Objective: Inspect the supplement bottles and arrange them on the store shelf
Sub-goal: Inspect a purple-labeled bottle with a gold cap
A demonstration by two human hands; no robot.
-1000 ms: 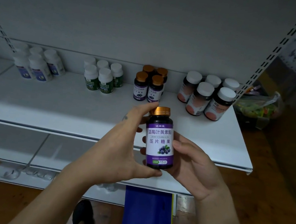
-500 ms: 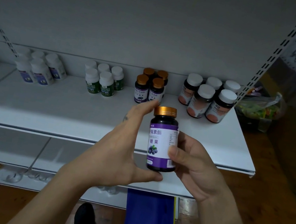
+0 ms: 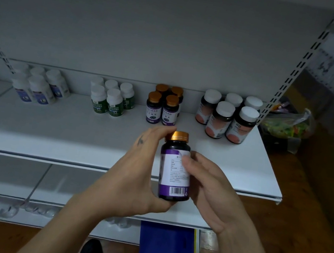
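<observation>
A dark supplement bottle with a gold cap and purple label stands upright in both hands, in front of the white shelf. Its barcode and small print face me. My left hand grips it between a thumb under the base and fingertips at the cap. My right hand holds its right side, thumb across the label. Several matching gold-capped purple bottles stand at the shelf's back, just beyond the held one.
At the back of the shelf stand white bottles with blue labels, white bottles with green labels and dark bottles with white caps. A plastic bag lies right of the shelf. A blue box sits below, above the wooden floor.
The bottle has been turned about its upright axis: the front with the berry picture has swung left out of sight, and the barcode side faces me. Both hands kept hold of it.
</observation>
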